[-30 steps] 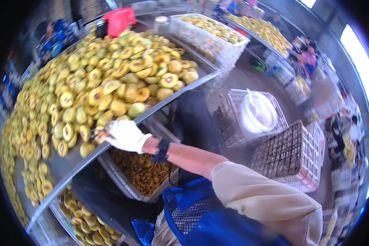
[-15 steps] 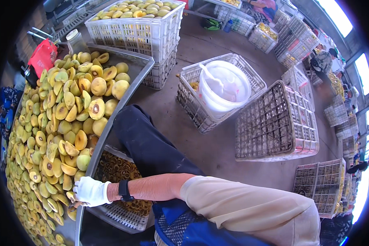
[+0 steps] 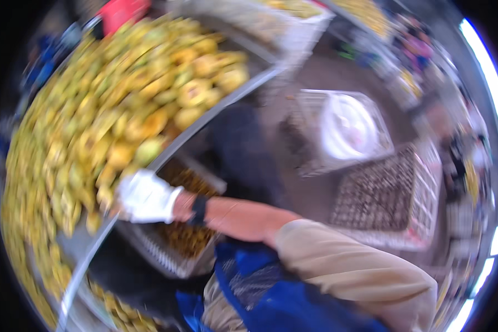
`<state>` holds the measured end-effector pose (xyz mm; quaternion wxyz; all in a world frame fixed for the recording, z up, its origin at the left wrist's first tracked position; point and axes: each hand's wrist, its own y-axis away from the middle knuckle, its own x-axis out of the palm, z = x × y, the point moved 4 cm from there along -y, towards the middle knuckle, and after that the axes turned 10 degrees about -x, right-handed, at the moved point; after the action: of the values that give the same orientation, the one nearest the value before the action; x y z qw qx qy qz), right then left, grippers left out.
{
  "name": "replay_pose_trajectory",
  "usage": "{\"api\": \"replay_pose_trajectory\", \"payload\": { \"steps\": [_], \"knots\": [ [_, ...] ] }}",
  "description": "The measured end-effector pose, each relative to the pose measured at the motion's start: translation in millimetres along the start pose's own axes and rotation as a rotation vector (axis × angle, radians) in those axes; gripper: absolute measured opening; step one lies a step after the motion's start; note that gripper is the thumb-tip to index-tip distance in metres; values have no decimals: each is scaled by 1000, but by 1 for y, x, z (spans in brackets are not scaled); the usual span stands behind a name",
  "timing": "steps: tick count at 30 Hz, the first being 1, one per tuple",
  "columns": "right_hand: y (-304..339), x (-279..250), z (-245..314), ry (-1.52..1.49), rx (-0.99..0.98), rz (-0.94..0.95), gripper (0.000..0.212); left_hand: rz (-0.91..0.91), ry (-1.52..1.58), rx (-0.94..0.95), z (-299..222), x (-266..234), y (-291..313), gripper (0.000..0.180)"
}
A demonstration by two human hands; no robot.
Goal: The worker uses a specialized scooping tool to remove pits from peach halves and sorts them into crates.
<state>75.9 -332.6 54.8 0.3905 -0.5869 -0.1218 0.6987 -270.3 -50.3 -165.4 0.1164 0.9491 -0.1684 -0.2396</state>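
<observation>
My right hand (image 3: 148, 197), in a white glove, is at the metal rim (image 3: 174, 145) of a table heaped with yellow peaches (image 3: 116, 124), many of them halved. Its fingers curl at the edge of the heap, closed around something too blurred to name. A dark band (image 3: 198, 210) circles that wrist, and a beige sleeve covers the upper arm. Below the rim, partly behind the forearm, a pale crate (image 3: 174, 265) holds brownish ring-like pieces (image 3: 191, 240). My left hand does not show.
To the right, a white bucket (image 3: 348, 124) sits in a plastic crate (image 3: 310, 102) on the floor. Beside it lies a tipped crate (image 3: 379, 193) with a grid bottom. A red bag (image 3: 122, 14) is beyond the heap. Stacked crates and people blur at far right.
The view has swung left and is smeared, so the table and crates appear shifted right. My right hand stays at the table rim. More fruit shows below at the lower left.
</observation>
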Motion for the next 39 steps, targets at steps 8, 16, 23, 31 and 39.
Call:
{"api": "replay_pose_trajectory", "payload": {
  "steps": [8,16,23,31,39],
  "knots": [
    [-6,1,-3,414,-311,142,14,-304,-264,135,104,-106,22,26],
    [0,24,-11,196,-114,251,37,-388,-363,146,105,-117,30,32],
    [-3,20,-2,212,-168,199,37,-21,1371,-405,132,-97,1,18],
    [-8,29,-1,284,-153,349,39,-103,1211,-72,109,-91,7,26],
    [-8,33,-4,328,-158,400,40,-236,1334,-410,97,-84,31,52]
  ]
}}
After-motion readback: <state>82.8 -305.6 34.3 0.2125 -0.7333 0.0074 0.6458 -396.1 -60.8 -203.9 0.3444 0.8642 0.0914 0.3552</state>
